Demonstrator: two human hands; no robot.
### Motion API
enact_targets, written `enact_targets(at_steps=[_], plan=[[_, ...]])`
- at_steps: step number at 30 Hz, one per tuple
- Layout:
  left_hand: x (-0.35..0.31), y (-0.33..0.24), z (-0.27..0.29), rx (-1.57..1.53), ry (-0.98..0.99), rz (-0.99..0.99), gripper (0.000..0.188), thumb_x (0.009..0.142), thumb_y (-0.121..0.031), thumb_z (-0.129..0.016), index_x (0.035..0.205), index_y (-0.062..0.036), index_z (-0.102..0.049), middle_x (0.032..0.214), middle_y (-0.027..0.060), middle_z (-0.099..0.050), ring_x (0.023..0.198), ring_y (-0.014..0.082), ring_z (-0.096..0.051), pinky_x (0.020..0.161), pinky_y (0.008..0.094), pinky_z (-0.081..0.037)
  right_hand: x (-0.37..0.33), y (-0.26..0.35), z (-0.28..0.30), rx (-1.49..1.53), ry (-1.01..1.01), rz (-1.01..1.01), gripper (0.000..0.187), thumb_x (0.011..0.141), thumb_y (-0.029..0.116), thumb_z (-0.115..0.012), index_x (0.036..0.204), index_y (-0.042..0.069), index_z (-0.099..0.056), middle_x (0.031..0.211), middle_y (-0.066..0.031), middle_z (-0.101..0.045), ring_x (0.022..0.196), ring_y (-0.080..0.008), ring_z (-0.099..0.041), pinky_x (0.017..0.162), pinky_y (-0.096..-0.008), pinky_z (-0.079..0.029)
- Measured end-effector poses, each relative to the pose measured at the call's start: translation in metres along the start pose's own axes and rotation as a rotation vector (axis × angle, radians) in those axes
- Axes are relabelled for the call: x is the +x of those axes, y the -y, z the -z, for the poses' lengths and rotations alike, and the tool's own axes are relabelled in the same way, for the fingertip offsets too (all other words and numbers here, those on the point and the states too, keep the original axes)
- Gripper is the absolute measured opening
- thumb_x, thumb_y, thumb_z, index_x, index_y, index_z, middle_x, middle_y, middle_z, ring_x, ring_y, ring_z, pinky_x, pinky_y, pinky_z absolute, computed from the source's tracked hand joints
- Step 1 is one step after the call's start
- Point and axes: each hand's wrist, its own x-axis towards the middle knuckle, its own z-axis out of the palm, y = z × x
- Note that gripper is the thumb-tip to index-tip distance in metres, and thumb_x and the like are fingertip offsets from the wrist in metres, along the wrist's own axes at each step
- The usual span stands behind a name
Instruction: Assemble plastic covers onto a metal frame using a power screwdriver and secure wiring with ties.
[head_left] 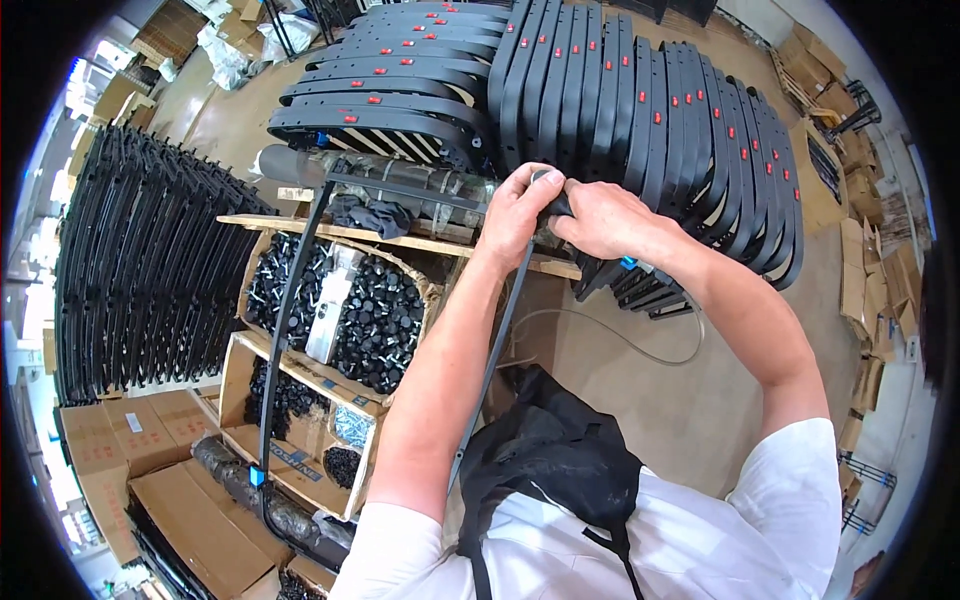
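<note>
A black tubular metal frame stands in front of me, with a small blue piece on its left tube. My left hand is closed around its far right corner, its thumb pressed on a small dark part. My right hand meets it there, fingers curled against the same dark part. Most of that part is hidden by my fingers, so its exact kind cannot be made out. Seen through the frame, an open box of black screw-in feet sits below a wooden board.
Curved black frames with red pieces stand stacked ahead. More black frames are piled at left, above cardboard boxes. A wooden bin holds smaller hardware. A thin hose loops over the floor; a black apron hangs on me.
</note>
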Motion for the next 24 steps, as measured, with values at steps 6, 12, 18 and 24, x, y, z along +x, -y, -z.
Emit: enact_targets(at_steps=[6,12,18,24], plan=[[-0.013,0.002,-0.003,0.138,-0.027,-0.017,0.021,0.103,-0.026,-0.071,0.112,-0.0075,-0.070,0.094,-0.0051,-0.063,0.087,0.0052,-0.053,0.077,0.0251,-0.045,-0.001,-0.008,-0.004,-0.047,0.035,0.055,0.058,0.097,0.038,-0.064,0.125,-0.011,-0.054,0.105,-0.0309,-0.072,0.102,-0.0471,-0.070,0.088,-0.0560,-0.055],[-0.014,0.003,-0.007,0.152,-0.012,0.014,0.022,0.103,-0.026,-0.070,0.114,-0.0074,-0.071,0.099,-0.0033,-0.064,0.093,0.0074,-0.054,0.084,0.0267,-0.046,0.000,-0.015,-0.018,-0.005,0.037,-0.035,0.049,0.094,0.034,-0.064,0.120,-0.007,-0.061,0.101,-0.0255,-0.075,0.098,-0.0414,-0.073,0.084,-0.0519,-0.058],[-0.014,0.008,-0.001,0.076,-0.001,0.057,0.021,0.102,-0.025,-0.071,0.113,-0.0066,-0.071,0.099,-0.0024,-0.066,0.093,0.0076,-0.056,0.085,0.0275,-0.048,0.016,-0.010,-0.012,0.218,0.301,-0.264,0.037,0.080,0.024,-0.069,0.097,-0.009,-0.067,0.079,-0.0179,-0.072,0.072,-0.0261,-0.070,0.064,-0.0411,-0.054],[-0.009,0.002,-0.001,0.072,0.054,0.062,0.023,0.101,-0.025,-0.072,0.115,-0.0065,-0.070,0.106,-0.0011,-0.067,0.099,0.0093,-0.059,0.092,0.0274,-0.047,0.017,-0.007,-0.022,0.342,0.172,-0.285,0.016,0.071,0.010,-0.072,0.074,-0.003,-0.064,0.067,-0.0058,-0.058,0.062,-0.0158,-0.053,0.053,-0.0374,-0.038]])
